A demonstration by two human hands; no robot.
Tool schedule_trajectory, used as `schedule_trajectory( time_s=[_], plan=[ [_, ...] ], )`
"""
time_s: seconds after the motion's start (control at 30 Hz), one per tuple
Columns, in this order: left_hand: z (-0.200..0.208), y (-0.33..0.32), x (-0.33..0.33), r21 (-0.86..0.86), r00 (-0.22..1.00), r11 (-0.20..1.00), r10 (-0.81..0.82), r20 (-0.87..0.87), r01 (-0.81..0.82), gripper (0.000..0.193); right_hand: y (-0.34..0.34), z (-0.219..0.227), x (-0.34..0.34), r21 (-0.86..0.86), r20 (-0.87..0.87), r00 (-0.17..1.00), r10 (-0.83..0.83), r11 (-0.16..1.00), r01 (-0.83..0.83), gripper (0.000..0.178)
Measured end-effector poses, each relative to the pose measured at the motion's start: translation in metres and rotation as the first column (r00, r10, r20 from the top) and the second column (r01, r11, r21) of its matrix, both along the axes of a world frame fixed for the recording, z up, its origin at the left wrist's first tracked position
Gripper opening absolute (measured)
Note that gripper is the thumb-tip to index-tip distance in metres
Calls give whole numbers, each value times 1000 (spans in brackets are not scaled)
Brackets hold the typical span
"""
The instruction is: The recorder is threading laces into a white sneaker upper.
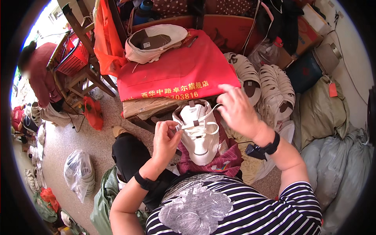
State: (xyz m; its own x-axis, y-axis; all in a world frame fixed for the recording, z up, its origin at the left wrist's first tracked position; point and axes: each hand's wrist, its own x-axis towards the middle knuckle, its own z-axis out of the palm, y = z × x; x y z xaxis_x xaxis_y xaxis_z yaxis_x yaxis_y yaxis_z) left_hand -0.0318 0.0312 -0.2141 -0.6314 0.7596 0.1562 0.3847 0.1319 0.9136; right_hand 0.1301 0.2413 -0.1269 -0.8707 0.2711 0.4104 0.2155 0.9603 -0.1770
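Note:
A white shoe upper point(201, 148) lies on my lap, its toe toward me and its tongue toward the table. A white shoelace point(206, 116) runs through its upper eyelets and makes a loose loop on the right side. My left hand point(166, 141) is closed beside the shoe's left edge, pinching one end of the lace. Above the shoe's right side, my right hand point(239, 111) pinches the other end between thumb and finger. A patterned maroon cloth point(227, 160) lies under the shoe.
A red cloth point(168, 80) covers the small wooden table point(147, 108) ahead, with another white shoe upper point(178, 36) on it. Stacked white uppers point(277, 92) stand to the right, near full sacks point(340, 168). A bagged bundle point(79, 174) sits on the floor at left. Another person point(41, 68) bends at far left.

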Motion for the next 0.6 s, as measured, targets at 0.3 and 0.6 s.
schedule_trajectory(
  time_s=[0.3,0.6],
  plan=[
    [21,17,4,2,944,994,-105,-313,111,16,-53,-21,-16,16,25,974,227,974,-228,28],
    [46,-24,-45,-6,846,999,26,-532,-34,9,-21,-22,11,-452,10,984,177,879,-153,13]
  ],
)
